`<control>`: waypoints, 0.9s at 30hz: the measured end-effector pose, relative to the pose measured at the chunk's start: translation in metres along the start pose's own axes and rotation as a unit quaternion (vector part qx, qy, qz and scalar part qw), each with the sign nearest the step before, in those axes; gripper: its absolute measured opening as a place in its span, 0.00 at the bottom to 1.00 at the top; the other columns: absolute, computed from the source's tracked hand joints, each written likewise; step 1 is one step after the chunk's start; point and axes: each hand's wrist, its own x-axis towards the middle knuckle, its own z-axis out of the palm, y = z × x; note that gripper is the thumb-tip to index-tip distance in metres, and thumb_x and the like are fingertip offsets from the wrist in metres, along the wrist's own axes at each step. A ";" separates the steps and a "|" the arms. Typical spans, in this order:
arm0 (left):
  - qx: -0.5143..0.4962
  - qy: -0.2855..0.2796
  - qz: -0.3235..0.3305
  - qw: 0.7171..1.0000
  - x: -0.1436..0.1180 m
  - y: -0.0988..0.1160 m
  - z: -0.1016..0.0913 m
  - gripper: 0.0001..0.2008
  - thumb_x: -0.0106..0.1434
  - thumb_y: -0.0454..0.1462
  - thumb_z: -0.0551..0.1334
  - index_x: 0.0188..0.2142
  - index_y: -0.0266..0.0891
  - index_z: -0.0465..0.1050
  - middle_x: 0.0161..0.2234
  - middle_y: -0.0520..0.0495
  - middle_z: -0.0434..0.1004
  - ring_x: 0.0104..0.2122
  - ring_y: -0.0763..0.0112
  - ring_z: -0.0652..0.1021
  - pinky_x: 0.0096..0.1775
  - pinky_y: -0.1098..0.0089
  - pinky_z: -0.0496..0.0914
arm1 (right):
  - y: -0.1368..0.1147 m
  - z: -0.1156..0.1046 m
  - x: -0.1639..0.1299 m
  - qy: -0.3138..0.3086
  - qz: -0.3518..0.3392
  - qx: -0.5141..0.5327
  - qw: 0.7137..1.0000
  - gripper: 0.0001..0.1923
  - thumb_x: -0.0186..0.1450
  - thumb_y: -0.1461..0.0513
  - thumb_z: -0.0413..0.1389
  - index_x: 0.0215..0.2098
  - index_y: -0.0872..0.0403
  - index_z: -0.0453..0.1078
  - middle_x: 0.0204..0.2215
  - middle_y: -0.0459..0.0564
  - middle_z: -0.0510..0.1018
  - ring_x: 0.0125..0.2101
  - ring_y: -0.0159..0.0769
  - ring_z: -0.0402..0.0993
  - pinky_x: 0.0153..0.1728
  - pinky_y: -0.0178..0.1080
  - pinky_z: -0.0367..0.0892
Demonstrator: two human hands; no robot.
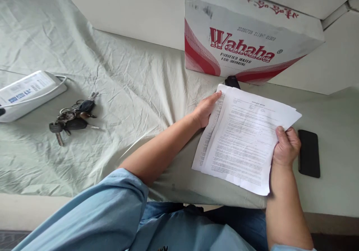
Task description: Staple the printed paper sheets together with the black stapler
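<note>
Papers lying in the middle, box sitting behind

Stack of printed paper sheets (244,139) is lying before the cardboard water box (246,38); flat slab phone (309,153) sitting just right, metal key bunch (73,117) well left.

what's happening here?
A person holds a stack of printed papers with both hands over a sheet-covered surface: left hand on the stack's left edge, right hand gripping its right edge. A black phone lies just right of the right hand. A Wahaha box stands behind the papers, and keys lie off to the left.
</note>
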 end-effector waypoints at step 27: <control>0.113 0.015 0.038 0.993 -0.025 -0.002 0.016 0.30 0.68 0.65 0.86 0.48 0.45 0.91 0.41 0.37 0.98 0.61 0.31 0.95 0.70 0.36 0.88 | -0.004 0.006 -0.009 0.043 0.030 -0.006 0.999 0.31 0.55 0.35 0.86 0.33 0.48 0.85 0.33 0.45 0.85 0.34 0.38 0.76 0.37 0.43 0.77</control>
